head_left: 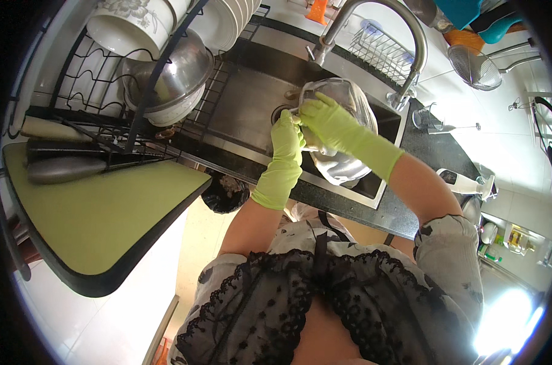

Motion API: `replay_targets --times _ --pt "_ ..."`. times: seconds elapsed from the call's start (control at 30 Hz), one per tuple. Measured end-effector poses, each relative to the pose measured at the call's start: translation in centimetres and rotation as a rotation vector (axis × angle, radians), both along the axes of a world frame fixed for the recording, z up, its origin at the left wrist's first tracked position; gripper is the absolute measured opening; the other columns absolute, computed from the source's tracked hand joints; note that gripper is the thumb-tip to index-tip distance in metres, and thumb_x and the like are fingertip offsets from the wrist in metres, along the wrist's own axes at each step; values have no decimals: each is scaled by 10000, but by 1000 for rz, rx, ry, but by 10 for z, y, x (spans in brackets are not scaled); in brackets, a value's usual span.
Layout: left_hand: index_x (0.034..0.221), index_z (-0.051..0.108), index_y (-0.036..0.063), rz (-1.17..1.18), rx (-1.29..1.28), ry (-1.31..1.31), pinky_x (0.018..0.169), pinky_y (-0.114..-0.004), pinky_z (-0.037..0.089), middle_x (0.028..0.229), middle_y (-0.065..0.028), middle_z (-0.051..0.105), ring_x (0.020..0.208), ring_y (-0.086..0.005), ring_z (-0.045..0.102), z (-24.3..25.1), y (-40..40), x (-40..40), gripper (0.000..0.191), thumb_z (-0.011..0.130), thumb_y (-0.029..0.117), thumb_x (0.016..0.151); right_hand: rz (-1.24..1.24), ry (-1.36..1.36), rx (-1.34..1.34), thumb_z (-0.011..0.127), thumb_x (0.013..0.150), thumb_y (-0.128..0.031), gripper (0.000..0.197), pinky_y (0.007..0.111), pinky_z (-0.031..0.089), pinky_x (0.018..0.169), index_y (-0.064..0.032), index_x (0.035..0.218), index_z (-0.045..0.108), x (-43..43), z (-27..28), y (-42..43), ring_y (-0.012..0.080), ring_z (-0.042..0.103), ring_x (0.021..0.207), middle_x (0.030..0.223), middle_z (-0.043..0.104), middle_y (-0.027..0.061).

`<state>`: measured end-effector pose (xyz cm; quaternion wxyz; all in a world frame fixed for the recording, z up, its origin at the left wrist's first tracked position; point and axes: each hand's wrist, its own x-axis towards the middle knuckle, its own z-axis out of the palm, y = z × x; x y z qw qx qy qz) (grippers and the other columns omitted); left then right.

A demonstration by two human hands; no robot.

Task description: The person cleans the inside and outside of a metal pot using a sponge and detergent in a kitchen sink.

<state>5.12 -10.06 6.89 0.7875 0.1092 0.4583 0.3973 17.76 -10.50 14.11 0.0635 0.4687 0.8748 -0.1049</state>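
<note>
Both of my hands wear lime-green rubber gloves and meet over the stainless steel sink [251, 107]. Between and under them is a large, clear, shiny item [360, 98], rounded and creased with reflections; whether it is plastic or glass I cannot tell. My left hand [286, 132] has its fingers curled around the near-left edge of this item. Across the same edge lies my right hand [324, 118], fingers bent and close to the left ones. A shiny, silvery rounded part [342, 166] shows below my right wrist. The sink drain [283, 114] is partly covered by my left hand.
A curved steel faucet [417, 50] arches above the sink. At left, a black wire dish rack [144, 100] holds a steel bowl [185, 68], plates and mugs. A green cutting board [116, 214] juts out below it. A black-lined bin [226, 191] stands under the counter edge.
</note>
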Motion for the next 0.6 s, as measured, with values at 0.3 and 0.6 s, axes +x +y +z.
replay_targets --times 0.3,0.6 --pt "644 458 116 -55 -18 -47 327 -235 190 467 52 304 346 -65 247 9 -3 6 366 445 361 915 -60 92 66 600 688 -122 440 421 341 978 -118 1125 556 36 -5 5 305 431 1122 1210 481 119" --pt "527 333 224 -271 -209 -44 324 -250 177 441 80 241 326 -77 208 16 11 11 420 441 451 864 -170 68 90 509 780 -156 376 453 318 1003 -139 1153 556 65 -19 24 284 409 1203 1227 499 93"
